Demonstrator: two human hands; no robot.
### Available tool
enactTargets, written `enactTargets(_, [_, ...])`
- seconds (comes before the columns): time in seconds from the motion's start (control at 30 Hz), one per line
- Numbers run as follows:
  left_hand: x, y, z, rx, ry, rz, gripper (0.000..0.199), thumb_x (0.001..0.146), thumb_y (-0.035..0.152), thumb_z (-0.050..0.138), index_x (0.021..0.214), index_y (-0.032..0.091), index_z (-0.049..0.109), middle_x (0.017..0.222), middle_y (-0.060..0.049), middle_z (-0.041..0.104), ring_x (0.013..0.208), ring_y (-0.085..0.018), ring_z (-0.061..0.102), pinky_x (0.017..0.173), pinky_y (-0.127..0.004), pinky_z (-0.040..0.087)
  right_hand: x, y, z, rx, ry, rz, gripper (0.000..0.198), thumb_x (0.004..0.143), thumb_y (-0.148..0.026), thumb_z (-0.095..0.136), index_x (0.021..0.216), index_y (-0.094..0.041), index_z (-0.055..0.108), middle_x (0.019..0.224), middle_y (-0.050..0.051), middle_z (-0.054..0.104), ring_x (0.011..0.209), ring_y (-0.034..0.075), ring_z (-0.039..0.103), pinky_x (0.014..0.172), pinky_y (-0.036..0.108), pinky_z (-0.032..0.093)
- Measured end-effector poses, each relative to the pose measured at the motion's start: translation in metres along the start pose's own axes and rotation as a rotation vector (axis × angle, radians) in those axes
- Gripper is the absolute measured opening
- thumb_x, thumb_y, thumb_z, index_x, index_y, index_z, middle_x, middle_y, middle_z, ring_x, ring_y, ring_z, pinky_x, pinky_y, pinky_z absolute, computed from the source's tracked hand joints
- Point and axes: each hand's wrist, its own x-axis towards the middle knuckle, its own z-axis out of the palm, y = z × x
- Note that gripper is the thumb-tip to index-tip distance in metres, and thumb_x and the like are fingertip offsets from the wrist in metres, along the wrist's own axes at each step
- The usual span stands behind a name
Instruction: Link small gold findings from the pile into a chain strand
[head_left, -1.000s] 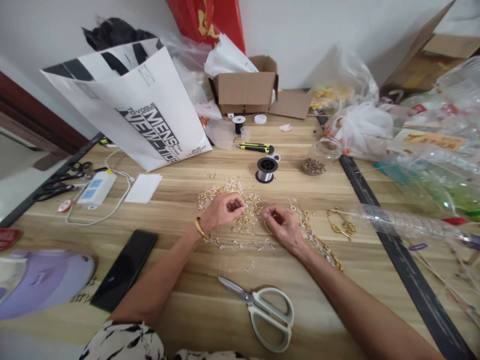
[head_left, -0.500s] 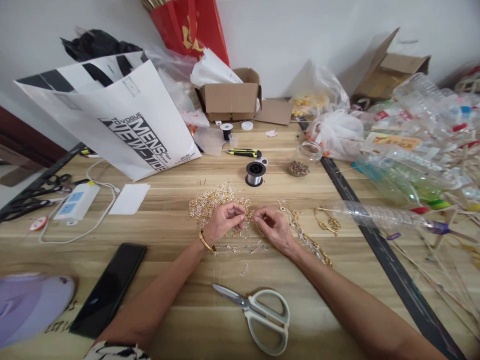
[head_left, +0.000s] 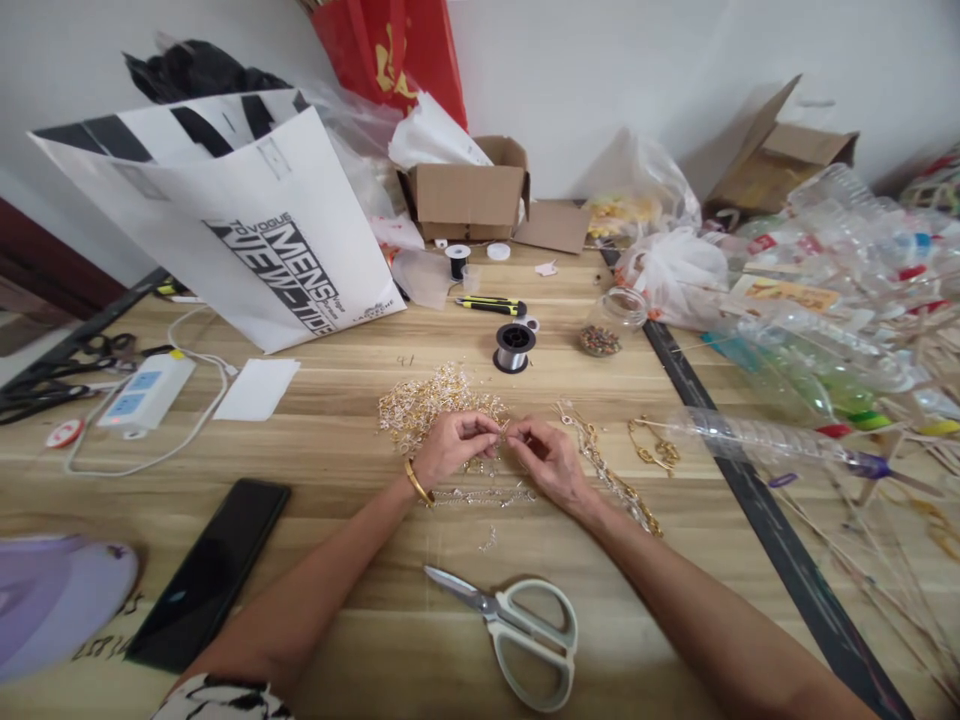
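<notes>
My left hand point(head_left: 461, 443) and my right hand point(head_left: 546, 457) face each other at the middle of the table, fingertips almost meeting. Both are closed in a pinch; whatever lies between the fingers is too small to make out. Behind my left hand spreads a pile of gold and silver beads point(head_left: 416, 405). Just below the hands lies a silver chain point(head_left: 484, 496). Gold and silver chains point(head_left: 604, 470) stretch along the right of my right hand. A small beaded bit point(head_left: 489, 539) rests nearer to me, above the white-handled scissors point(head_left: 499, 610).
Behind the hands are a wire spool point(head_left: 514, 348), a utility knife point(head_left: 491, 305) and a jar of beads point(head_left: 602, 338). A phone point(head_left: 210, 570) and power strip point(head_left: 146, 393) lie left. Plastic bottles point(head_left: 832, 330) crowd the right; a white paper bag point(head_left: 247, 230) stands back left.
My fingertips have come closer together, with the left hand shifting slightly right. The camera view has tilted slightly. The scissors and chains stay in place.
</notes>
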Motion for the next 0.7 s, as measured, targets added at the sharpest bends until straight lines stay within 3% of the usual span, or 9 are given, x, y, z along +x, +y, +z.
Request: enactTargets(0.7, [0.0003, -0.0027, -0.0011, 0.019, -0.013, -0.011, 0.014, 0.073, 0.018, 0.067, 0.082, 0.008, 0.066, 0.064, -0.003, 0.068, 0.058, -0.012, 0.065, 0.061, -0.023, 0.054, -0.0007, -0.0043, -0.0002, 0.009, 0.033, -0.004, 0.016, 0.085, -0.028, 0.053, 0.077, -0.017, 0.06, 0.066, 0.001, 0.058, 0.054, 0.01, 0.05, 0.048, 0.022, 0.039])
